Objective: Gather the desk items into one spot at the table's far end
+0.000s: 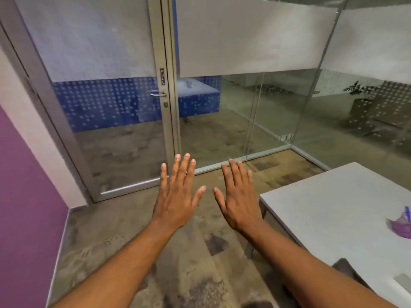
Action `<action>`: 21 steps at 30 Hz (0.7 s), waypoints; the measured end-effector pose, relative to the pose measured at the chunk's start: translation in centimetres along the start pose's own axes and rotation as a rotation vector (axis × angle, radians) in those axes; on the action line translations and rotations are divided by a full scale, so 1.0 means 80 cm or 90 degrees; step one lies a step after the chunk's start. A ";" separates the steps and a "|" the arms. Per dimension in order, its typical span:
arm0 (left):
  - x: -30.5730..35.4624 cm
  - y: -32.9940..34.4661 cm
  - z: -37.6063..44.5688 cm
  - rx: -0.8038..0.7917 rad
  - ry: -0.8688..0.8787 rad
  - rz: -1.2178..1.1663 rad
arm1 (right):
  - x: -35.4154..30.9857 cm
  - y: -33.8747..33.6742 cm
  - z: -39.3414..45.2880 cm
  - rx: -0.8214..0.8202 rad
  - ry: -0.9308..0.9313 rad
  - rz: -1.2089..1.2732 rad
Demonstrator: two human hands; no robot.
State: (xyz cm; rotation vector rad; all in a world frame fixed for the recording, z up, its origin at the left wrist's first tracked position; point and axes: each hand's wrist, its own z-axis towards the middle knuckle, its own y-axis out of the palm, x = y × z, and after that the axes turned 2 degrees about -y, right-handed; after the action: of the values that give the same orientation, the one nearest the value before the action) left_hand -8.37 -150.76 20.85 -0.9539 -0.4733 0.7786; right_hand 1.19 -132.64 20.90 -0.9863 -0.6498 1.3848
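Observation:
Both of my hands are held out flat in front of me over the floor, palms down and fingers spread. My left hand point(179, 192) and my right hand point(239, 196) hold nothing. A white table point(329, 203) stands to the right of them. On it, at the right edge of the view, lies a purple and blue object point(401, 224), partly cut off. A dark grey item point(343, 266) and a pale flat item point(403, 283) rest near the table's near end, both only partly visible.
A glass door point(124, 121) with a metal handle point(158, 94) is straight ahead, and glass partitions point(255, 121) run to the right. A purple wall point(24, 196) is on the left. Brown concrete floor lies below my arms.

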 end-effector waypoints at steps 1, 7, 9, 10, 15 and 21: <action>-0.014 0.004 0.004 0.001 -0.003 0.002 | -0.005 0.012 0.011 -0.004 -0.003 -0.001; -0.077 0.047 0.034 -0.011 -0.018 0.015 | -0.015 0.082 0.077 -0.027 -0.007 0.007; -0.094 0.067 0.051 -0.014 -0.022 0.012 | -0.012 0.108 0.103 -0.031 -0.005 0.002; -0.103 0.078 0.062 -0.019 -0.024 0.016 | -0.010 0.120 0.118 -0.036 -0.003 -0.001; -0.148 0.139 0.143 -0.033 -0.028 0.022 | 0.010 0.185 0.209 -0.038 0.006 0.019; -0.187 0.214 0.269 -0.052 -0.042 0.043 | 0.060 0.247 0.337 -0.056 0.008 0.025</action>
State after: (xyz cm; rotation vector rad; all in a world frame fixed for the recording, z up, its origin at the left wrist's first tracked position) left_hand -38.78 -144.70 16.74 -1.0262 -0.5352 0.8584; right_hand -31.22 -124.64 15.82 -1.0813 -0.6900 1.3924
